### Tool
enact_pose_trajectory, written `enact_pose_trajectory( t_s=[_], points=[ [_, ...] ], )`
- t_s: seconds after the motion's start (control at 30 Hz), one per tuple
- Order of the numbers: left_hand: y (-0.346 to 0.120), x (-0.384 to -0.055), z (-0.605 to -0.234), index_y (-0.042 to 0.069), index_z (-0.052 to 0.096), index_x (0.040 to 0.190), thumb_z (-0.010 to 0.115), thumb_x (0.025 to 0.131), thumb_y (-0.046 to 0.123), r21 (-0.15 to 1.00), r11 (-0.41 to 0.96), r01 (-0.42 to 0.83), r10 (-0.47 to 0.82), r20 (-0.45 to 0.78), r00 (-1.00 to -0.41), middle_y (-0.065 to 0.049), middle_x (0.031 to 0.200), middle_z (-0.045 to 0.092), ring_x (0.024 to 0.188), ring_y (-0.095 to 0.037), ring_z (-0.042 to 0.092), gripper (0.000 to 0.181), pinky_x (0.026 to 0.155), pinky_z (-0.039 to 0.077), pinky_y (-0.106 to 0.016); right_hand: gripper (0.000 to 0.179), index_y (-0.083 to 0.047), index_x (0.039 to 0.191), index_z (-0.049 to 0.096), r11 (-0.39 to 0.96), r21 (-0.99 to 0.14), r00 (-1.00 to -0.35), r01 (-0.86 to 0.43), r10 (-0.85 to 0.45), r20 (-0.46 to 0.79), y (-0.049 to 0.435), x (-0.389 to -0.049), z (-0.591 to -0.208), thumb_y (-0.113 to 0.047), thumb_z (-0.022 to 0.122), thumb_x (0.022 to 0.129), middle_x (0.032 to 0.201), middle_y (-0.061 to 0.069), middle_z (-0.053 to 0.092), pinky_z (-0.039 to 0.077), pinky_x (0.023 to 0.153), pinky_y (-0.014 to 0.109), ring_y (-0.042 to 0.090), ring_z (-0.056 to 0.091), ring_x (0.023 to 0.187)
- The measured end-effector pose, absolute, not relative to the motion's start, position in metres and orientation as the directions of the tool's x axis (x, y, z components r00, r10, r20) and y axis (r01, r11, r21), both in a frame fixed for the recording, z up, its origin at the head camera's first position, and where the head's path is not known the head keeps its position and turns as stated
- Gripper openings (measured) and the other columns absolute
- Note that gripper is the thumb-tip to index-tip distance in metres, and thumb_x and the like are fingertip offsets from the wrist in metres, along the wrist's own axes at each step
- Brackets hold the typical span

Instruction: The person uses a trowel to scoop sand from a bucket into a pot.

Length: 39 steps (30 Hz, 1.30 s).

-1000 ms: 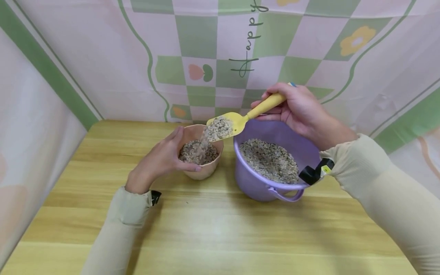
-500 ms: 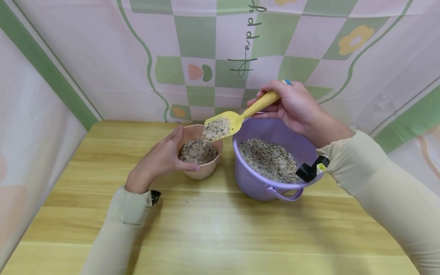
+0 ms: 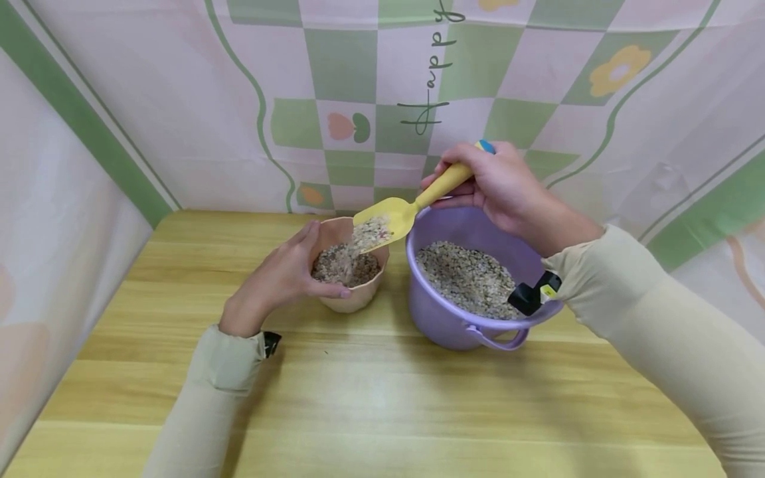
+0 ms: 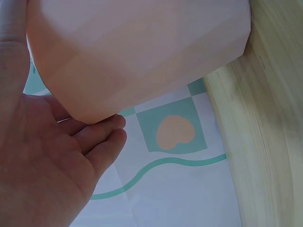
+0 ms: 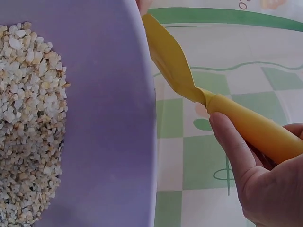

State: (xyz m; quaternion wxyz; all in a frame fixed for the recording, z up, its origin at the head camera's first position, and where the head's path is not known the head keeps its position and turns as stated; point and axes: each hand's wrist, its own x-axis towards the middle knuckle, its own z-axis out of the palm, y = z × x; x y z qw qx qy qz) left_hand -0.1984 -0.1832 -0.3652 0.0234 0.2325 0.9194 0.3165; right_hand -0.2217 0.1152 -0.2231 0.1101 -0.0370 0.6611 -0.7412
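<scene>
A peach-coloured faceted pot [image 3: 354, 300] stands on the table, part full of gravel [image 3: 366, 269]. My left hand [image 3: 285, 269] grips its left side, thumb at the near rim and fingers behind; in the left wrist view the fingers [image 4: 102, 137] lie against the pot's wall [image 4: 142, 56]. With my right hand [image 3: 508, 182] I hold a yellow hand trowel [image 3: 402, 214] by its handle [image 5: 255, 125]. The blade tilts down over the pot's right rim, and gravel slides off its tip into the pot. Some gravel still lies on the blade.
Right of the pot stands a purple bucket [image 3: 439, 325] holding more gravel [image 5: 31, 127], its handle [image 3: 499, 342] hanging at the front. Beneath is a wooden table [image 3: 358, 405]. A patterned cloth [image 3: 343, 63] hangs behind the table.
My right hand has shifted left and the trowel's blade tilts more steeply over the pot. Less gravel lies on the blade. My left hand and the pot stay in place.
</scene>
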Motion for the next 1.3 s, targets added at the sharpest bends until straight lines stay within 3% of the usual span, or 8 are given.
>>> enact_pose_trajectory(
  t_s=[0.4, 0.67, 0.8, 1.3],
  points=[
    [-0.182, -0.197, -0.365, 0.000, 0.014, 0.158, 0.083, 0.064, 0.066, 0.587, 0.698, 0.410, 0.443, 0.095, -0.892, -0.020, 0.161, 0.024, 0.138, -0.039, 0.040, 0.134, 0.107, 0.040, -0.052, 0.020, 0.006, 0.085, 0.068, -0.005, -1.000, -0.980, 0.028, -0.196, -0.027, 0.105, -0.221, -0.230, -0.005, 0.055, 0.096, 0.080, 0.018, 0.073, 0.059, 0.072, 0.042, 0.029, 0.074, 0.079],
    [-0.183, -0.198, -0.363, 0.001, 0.020, 0.157, 0.084, 0.063, 0.066, 0.595, 0.695, 0.404, 0.437, 0.097, -0.894, -0.018, 0.159, 0.029, 0.135, -0.037, 0.044, 0.131, 0.104, 0.042, -0.053, 0.021, 0.004, 0.084, 0.072, 0.054, -0.998, -0.984, -0.020, -0.179, 0.010, 0.101, -0.220, -0.229, -0.007, 0.057, 0.094, 0.079, 0.017, 0.073, 0.059, 0.070, 0.040, 0.028, 0.074, 0.077],
    [-0.183, -0.198, -0.364, 0.000, 0.023, 0.156, 0.085, 0.063, 0.065, 0.595, 0.689, 0.414, 0.442, 0.108, -0.890, -0.018, 0.157, 0.032, 0.132, -0.036, 0.046, 0.129, 0.102, 0.044, -0.053, 0.021, 0.004, 0.084, 0.072, 0.056, -0.998, -0.984, -0.020, -0.179, 0.009, 0.102, -0.219, -0.229, -0.007, 0.057, 0.094, 0.079, 0.018, 0.073, 0.059, 0.069, 0.040, 0.029, 0.074, 0.078],
    [-0.182, -0.196, -0.363, 0.000, 0.016, 0.158, 0.083, 0.065, 0.066, 0.577, 0.708, 0.407, 0.442, 0.087, -0.893, -0.019, 0.162, 0.021, 0.141, -0.039, 0.035, 0.133, 0.109, 0.038, -0.052, 0.022, 0.008, 0.082, 0.067, -0.037, -0.999, -0.978, -0.020, -0.207, 0.027, 0.115, -0.216, -0.226, -0.005, 0.056, 0.096, 0.079, 0.022, 0.073, 0.059, 0.071, 0.043, 0.033, 0.074, 0.080]
  ],
)
